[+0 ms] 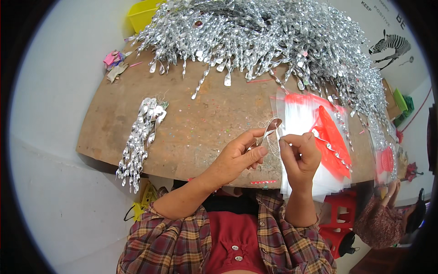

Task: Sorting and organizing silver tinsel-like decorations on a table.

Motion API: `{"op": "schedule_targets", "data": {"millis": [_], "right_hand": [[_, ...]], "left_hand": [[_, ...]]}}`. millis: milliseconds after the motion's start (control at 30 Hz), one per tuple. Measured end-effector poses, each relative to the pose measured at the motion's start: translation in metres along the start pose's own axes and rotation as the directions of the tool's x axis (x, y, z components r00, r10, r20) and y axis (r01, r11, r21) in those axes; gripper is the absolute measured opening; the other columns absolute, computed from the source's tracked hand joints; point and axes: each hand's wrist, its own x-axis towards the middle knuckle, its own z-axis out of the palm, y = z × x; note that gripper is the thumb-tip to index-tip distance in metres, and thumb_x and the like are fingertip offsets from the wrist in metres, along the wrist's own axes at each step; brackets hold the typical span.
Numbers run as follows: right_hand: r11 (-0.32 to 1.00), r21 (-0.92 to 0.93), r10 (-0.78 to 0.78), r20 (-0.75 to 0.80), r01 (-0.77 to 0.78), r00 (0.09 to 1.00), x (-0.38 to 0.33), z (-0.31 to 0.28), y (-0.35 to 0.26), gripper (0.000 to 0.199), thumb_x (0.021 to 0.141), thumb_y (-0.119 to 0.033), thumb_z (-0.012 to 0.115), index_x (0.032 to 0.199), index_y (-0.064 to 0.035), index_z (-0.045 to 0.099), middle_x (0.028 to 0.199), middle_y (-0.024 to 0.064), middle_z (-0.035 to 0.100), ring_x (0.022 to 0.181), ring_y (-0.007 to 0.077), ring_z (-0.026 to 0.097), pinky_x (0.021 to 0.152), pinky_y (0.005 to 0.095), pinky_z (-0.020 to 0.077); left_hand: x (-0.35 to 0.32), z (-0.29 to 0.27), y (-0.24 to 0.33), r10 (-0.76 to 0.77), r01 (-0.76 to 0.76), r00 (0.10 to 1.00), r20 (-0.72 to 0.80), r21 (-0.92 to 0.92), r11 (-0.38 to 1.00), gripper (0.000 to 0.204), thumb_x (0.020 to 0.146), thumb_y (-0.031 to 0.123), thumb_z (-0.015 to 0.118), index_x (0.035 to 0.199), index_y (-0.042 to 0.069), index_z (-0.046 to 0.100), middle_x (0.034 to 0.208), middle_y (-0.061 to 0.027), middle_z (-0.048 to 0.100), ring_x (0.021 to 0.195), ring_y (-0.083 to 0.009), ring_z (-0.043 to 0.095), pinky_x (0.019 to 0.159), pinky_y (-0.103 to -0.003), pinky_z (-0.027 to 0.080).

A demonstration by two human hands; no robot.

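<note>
One left hand (pixel 242 153), grip closed on pale thread (pixel 269 133), right hand (pixel 301 155) pinched, contents unclear, silver heap (pixel 255 36) cropped above.

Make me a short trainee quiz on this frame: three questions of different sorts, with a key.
1. True or false: the small bundle of twisted silver strips lies to the left of both the left hand and the right hand.

2. Fill in: the large heap of twisted silver strips covers the ____ side of the brown tabletop, seen from the person.

3. The right hand is over:
A. the small bundle
B. the stack of clear and red plastic bags
C. a yellow plastic container

Key: 1 true; 2 far; 3 B.
</note>
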Motion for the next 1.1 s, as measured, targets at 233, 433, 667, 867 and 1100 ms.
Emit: {"op": "schedule_targets", "data": {"millis": [233, 433, 667, 867, 1100], "right_hand": [[0.997, 0.063, 0.053, -0.002, -0.053, 0.999, -0.004, 0.001, 0.0, 0.007, 0.078, 0.001, 0.063, 0.081, -0.0042, 0.06, 0.058, -0.0049, 0.04, 0.054, 0.0031, 0.033, 0.05, 0.0197, 0.0245], [0.816, 0.42, 0.375, 0.137, -0.397, 0.917, -0.008, -0.001, -0.008, 0.006, 0.083, -0.004, 0.061, 0.088, -0.0011, 0.059, 0.067, -0.0064, 0.05, 0.054, 0.0002, 0.033, 0.05, 0.0167, 0.0252], [0.613, 0.646, 0.31, 0.334, -0.455, 0.89, -0.028, -0.016, -0.017, 0.008, 0.083, -0.007, 0.06, 0.09, -0.0019, 0.059, 0.069, -0.0066, 0.051, 0.056, -0.0002, 0.034, 0.05, 0.0163, 0.026], [0.603, 0.679, 0.256, 0.333, -0.419, 0.908, -0.056, -0.044, -0.049, 0.008, 0.085, -0.003, 0.059, 0.092, 0.0012, 0.059, 0.075, -0.0012, 0.059, 0.065, 0.0019, 0.048, 0.057, 0.0154, 0.0347], [0.634, 0.647, 0.259, 0.338, -0.423, 0.905, -0.089, -0.088, -0.08, 0.012, 0.085, -0.005, 0.06, 0.096, 0.0, 0.06, 0.067, -0.0059, 0.052, 0.059, -0.0003, 0.041, 0.052, 0.0157, 0.0287]], "left_hand": [[-0.005, 0.002, 0.0, 0.038, -0.038, 0.999, -0.002, 0.031, 0.999, 0.044, 0.091, 0.018, 0.055, 0.13, 0.006, 0.04, 0.089, -0.001, 0.055, 0.071, -0.006, 0.051, 0.06, -0.021, 0.043], [-0.021, 0.009, 0.005, 0.051, -0.052, 0.999, 0.01, 0.125, 0.991, 0.04, 0.09, 0.022, 0.058, 0.125, 0.006, 0.047, 0.078, 0.0018, 0.051, 0.068, -0.0055, 0.05, 0.062, -0.02, 0.043], [-0.041, 0.024, 0.008, 0.162, -0.162, 0.987, 0.002, -0.015, 0.987, 0.035, 0.091, 0.018, 0.056, 0.121, 0.003, 0.05, 0.086, 0.0003, 0.055, 0.07, -0.0051, 0.051, 0.062, -0.02, 0.043], [-0.071, 0.051, 0.02, 0.143, -0.142, 0.989, 0.029, -0.021, 0.99, 0.018, 0.092, 0.015, 0.053, 0.104, 0.002, 0.056, 0.093, -0.0017, 0.058, 0.067, -0.0033, 0.048, 0.058, -0.018, 0.041], [-0.11, 0.098, 0.02, 0.28, -0.279, 0.96, -0.01, 0.062, 0.958, 0.01, 0.092, 0.011, 0.05, 0.092, 0.002, 0.055, 0.105, -0.0058, 0.054, 0.089, -0.0095, 0.051, 0.081, -0.025, 0.042]]}}
